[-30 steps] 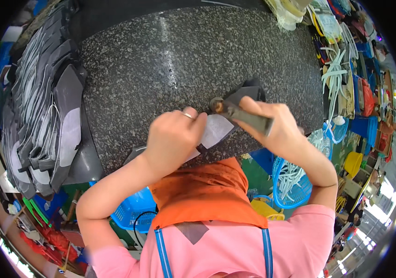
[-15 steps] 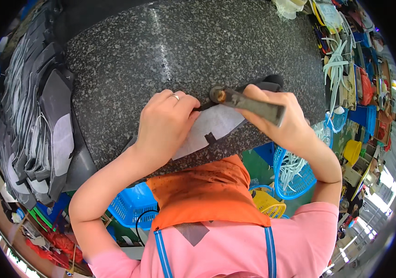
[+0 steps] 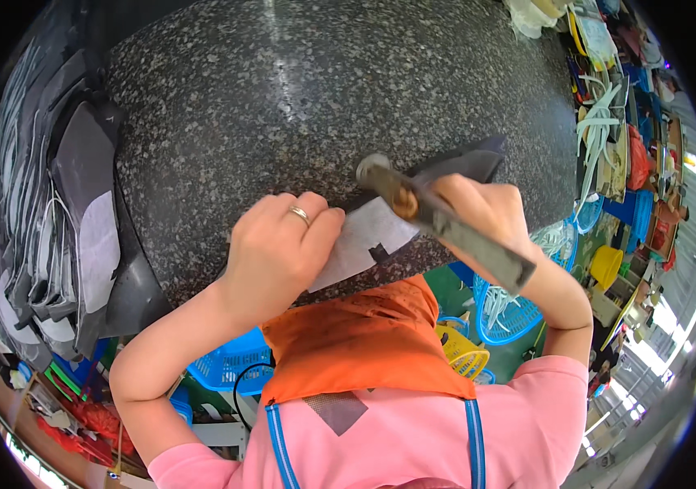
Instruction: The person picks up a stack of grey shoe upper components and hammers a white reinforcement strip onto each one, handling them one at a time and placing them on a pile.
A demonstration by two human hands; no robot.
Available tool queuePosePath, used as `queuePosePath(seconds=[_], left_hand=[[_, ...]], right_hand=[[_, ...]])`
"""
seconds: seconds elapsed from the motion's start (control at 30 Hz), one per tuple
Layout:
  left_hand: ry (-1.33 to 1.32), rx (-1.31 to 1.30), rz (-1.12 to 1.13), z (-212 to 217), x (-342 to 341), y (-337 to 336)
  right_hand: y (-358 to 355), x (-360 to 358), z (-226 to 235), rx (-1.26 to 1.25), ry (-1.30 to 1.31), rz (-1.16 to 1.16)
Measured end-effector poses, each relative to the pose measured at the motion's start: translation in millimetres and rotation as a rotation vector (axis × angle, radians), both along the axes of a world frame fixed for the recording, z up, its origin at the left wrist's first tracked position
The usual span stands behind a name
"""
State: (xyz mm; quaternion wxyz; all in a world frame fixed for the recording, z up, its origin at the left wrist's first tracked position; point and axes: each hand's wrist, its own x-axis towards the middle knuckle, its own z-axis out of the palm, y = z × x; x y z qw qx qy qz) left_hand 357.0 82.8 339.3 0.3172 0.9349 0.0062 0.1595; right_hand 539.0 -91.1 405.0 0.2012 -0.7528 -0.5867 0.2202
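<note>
A dark, flat piece of material (image 3: 478,159) with a pale grey backing patch (image 3: 360,244) lies near the front edge of the speckled stone slab (image 3: 283,147). My left hand (image 3: 279,253), ringed on one finger, is closed on the left end of this piece, its fingertips partly hidden. Over the piece's middle, my right hand (image 3: 486,216) grips a hammer (image 3: 462,236). The long metal head slants across the view, its round face toward the upper left above the folded far edge. The handle is mostly hidden behind the head and hand.
At the left lies a thick stack of similar dark pieces (image 3: 83,187). Blue baskets (image 3: 230,359) stand below the slab, one at the right (image 3: 511,322) with pale strips, near a yellow basket (image 3: 464,354). More pale strips (image 3: 598,122) hang at the slab's right side.
The hammer has turned, its tail end swinging down and toward me over my right wrist. My left hand has shifted slightly left and nearer, still at the piece.
</note>
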Motion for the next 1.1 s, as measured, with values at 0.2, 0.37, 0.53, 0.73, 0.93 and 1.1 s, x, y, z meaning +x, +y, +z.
queuePosePath(seconds=[0.2,0.37,0.53,0.73,0.93,1.1], left_hand=[[-0.122,0.222,-0.005,0,-13,-1],[-0.024,0.026,-0.071,2,-31,11],[-0.113,0.228,0.043,-1,-43,4],[-0.05,-0.051,0.11,-5,-65,16],[0.003,0.032,0.075,2,-85,20],[0.005,-0.123,0.19,3,-96,19]], right_hand=[[11,-17,1,-0.003,-0.154,0.153],[23,-25,10,-0.001,-0.126,0.144],[37,-35,16,-0.092,-0.211,0.258],[51,-53,18,-0.051,-0.294,0.337],[53,-66,15,-0.137,-0.255,0.356],[54,-73,14,-0.213,-0.177,0.367]])
